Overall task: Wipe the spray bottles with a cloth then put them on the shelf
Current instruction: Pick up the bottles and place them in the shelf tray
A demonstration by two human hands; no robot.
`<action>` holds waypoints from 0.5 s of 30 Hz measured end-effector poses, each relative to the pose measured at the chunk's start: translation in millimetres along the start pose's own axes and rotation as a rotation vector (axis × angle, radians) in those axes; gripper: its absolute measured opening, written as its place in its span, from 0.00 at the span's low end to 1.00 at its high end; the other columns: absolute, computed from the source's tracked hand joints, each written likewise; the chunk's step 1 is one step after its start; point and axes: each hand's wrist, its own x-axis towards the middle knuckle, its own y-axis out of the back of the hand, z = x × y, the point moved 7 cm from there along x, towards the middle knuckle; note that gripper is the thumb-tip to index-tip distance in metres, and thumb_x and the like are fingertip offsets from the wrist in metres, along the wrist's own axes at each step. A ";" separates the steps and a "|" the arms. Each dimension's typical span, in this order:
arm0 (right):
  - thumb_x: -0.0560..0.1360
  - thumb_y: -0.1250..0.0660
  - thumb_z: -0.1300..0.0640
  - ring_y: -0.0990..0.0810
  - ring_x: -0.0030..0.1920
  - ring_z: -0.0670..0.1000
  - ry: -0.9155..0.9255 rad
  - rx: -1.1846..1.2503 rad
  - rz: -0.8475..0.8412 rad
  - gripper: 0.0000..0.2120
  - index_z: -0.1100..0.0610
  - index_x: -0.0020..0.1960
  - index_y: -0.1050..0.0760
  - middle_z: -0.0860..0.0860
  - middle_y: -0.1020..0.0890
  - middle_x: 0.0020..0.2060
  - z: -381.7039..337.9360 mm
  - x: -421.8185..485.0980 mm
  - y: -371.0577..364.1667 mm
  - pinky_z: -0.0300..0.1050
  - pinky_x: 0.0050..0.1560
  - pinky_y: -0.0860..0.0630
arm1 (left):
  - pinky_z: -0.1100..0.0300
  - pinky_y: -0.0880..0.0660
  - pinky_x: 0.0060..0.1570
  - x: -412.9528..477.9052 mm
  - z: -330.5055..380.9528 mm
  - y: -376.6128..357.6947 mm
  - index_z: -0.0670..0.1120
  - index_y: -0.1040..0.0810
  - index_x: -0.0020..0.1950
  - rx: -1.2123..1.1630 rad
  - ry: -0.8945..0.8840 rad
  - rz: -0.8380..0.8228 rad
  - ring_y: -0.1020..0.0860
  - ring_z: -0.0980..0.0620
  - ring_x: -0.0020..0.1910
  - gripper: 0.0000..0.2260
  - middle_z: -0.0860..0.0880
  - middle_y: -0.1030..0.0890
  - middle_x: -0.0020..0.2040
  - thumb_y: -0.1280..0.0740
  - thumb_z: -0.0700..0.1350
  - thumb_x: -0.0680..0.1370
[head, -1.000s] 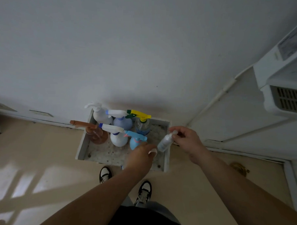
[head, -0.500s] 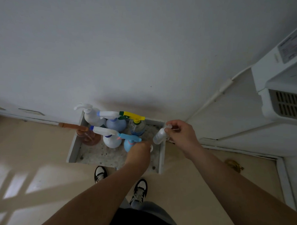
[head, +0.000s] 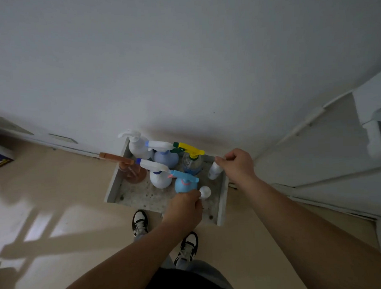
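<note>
Speckled stone shelf (head: 222,199), smooth plastic spray bottles (head: 159,178)

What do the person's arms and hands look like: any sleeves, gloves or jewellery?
Both forearms are bare up to the frame's edge, with no sleeves showing. The left hand and right hand wear no gloves, and no watch, bracelet or ring is visible.

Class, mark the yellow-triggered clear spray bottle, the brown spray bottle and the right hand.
Yellow-triggered clear spray bottle (head: 191,151): head view, trigger top.
Brown spray bottle (head: 134,174): head view, round body.
Right hand (head: 238,166): head view, back of hand.
</note>
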 end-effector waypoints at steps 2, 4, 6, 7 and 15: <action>0.74 0.22 0.51 0.22 0.41 0.56 0.013 -0.028 0.011 0.15 0.61 0.44 0.23 0.53 0.21 0.38 -2.8 1.0 -6.4 0.49 0.42 0.27 | 0.56 0.22 0.47 -0.1 -3.7 6.7 0.46 0.17 0.54 -0.050 0.023 0.021 0.18 0.47 0.46 0.09 0.47 0.16 0.46 0.37 0.44 0.81; 0.74 0.23 0.50 0.24 0.40 0.55 0.016 -0.064 0.037 0.16 0.58 0.40 0.26 0.51 0.24 0.36 -5.8 1.8 -9.5 0.47 0.40 0.31 | 0.57 0.23 0.49 0.3 -8.3 11.9 0.45 0.17 0.55 -0.071 0.049 0.034 0.18 0.47 0.48 0.09 0.46 0.16 0.48 0.37 0.43 0.82; 0.74 0.24 0.48 0.23 0.40 0.56 0.014 -0.120 0.056 0.19 0.55 0.36 0.31 0.50 0.25 0.34 -8.0 3.9 -11.5 0.48 0.40 0.32 | 0.56 0.23 0.51 0.5 -12.2 14.8 0.44 0.18 0.56 -0.093 0.061 0.035 0.19 0.46 0.49 0.09 0.45 0.16 0.49 0.37 0.43 0.82; 0.74 0.24 0.47 0.22 0.41 0.57 0.013 -0.151 0.060 0.20 0.54 0.35 0.31 0.51 0.25 0.34 -8.7 4.9 -12.4 0.48 0.40 0.31 | 0.54 0.22 0.52 0.4 -13.4 16.2 0.44 0.18 0.56 -0.101 0.068 0.032 0.19 0.45 0.49 0.09 0.45 0.16 0.49 0.37 0.43 0.81; 0.75 0.26 0.46 0.19 0.46 0.62 0.035 -0.316 0.023 0.17 0.55 0.39 0.28 0.56 0.21 0.40 -7.0 4.8 -22.4 0.48 0.40 0.31 | 0.60 0.29 0.46 5.7 -17.2 17.9 0.45 0.18 0.58 -0.100 0.104 0.003 0.19 0.45 0.50 0.10 0.45 0.17 0.51 0.37 0.44 0.81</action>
